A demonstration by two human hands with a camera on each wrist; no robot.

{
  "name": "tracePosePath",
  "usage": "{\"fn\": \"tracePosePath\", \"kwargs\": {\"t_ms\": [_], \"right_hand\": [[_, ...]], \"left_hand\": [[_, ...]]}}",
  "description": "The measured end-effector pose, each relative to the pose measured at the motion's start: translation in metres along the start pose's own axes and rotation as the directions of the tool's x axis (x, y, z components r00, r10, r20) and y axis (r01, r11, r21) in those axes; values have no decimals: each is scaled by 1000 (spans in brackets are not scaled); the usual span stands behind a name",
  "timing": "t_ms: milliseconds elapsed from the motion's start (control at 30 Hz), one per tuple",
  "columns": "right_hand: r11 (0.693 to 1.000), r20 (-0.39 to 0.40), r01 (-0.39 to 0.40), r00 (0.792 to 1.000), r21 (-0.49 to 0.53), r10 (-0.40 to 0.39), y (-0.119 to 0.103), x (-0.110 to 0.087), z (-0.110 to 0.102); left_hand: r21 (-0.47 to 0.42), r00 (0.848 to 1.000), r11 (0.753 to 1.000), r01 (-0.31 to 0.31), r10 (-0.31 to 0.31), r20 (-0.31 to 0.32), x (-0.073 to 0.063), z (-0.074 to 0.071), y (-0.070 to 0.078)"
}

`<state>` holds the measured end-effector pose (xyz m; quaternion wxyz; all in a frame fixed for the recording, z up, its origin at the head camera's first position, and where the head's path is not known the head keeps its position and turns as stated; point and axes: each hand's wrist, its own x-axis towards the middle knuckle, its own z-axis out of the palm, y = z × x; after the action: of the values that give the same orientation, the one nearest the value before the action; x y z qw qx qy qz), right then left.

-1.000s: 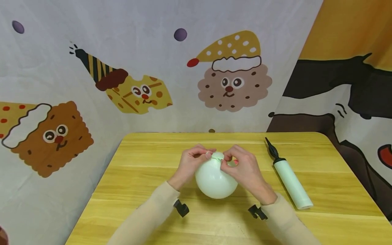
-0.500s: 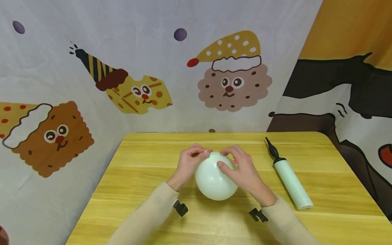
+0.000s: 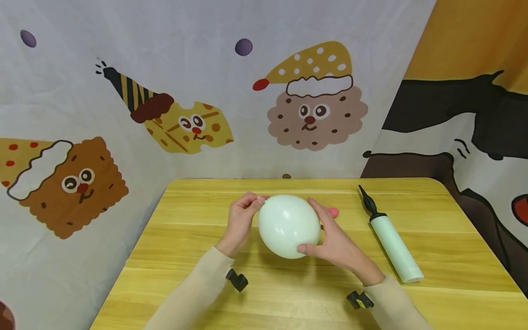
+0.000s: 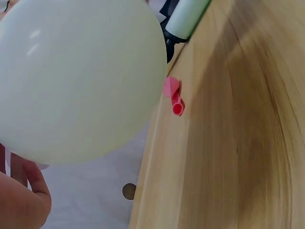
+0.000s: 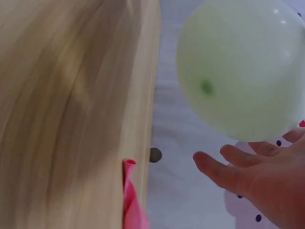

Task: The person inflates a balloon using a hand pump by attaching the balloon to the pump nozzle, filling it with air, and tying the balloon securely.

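An inflated pale green balloon (image 3: 289, 227) is between my two hands over the table, its far side turned to the right. With thumb and fingertips my left hand (image 3: 239, 222) pinches it at its upper left, where the neck is; the neck itself is mostly hidden. My right hand (image 3: 340, 245) rests against the right side, thumb low at the front and fingers spread behind. Those fingers look extended in the right wrist view, along the lower side of the balloon (image 5: 243, 71). A limp pink balloon (image 4: 172, 90) lies on the table beyond the right hand.
A hand pump (image 3: 396, 247) with a pale green barrel and black nozzle lies at the right of the wooden table (image 3: 185, 238). Behind the table's back edge hangs a white cloth (image 3: 198, 59) printed with cartoon snacks.
My right hand has let go of the balloon's neck and moved to its right side. The balloon has turned, its neck now toward the left hand, which has shifted slightly left.
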<state>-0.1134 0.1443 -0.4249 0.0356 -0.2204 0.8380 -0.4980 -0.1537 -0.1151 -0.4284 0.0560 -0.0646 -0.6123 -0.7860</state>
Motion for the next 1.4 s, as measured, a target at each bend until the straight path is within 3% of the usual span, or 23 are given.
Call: {"fn": "tracePosePath", "kwargs": {"t_ms": [133,400,733,1067,1233,1400], "right_hand": [[998,24,-24,999,61,22,6,0,4],[993,19,-80,997,83,79,8,-1,12],[984,-19,-144,989,105,146,12,2,15],[968,-66,-106,990,226,124,10,8,27],[966,-67,-122,988,229,141,9,11,31],[971,-47,-137,988,198,149,8,12,31]], "left_hand": [[-59,999,998,18,-20,-30,0,-1,-2],[-78,999,996,44,-46,-21,0,-3,-4],[-50,993,999,4,2,119,-10,-11,-13],[34,963,997,64,-71,262,-25,-16,-20],[44,964,996,79,-87,251,-28,-16,-21],[111,980,990,88,-106,168,-29,-15,-19]]}}
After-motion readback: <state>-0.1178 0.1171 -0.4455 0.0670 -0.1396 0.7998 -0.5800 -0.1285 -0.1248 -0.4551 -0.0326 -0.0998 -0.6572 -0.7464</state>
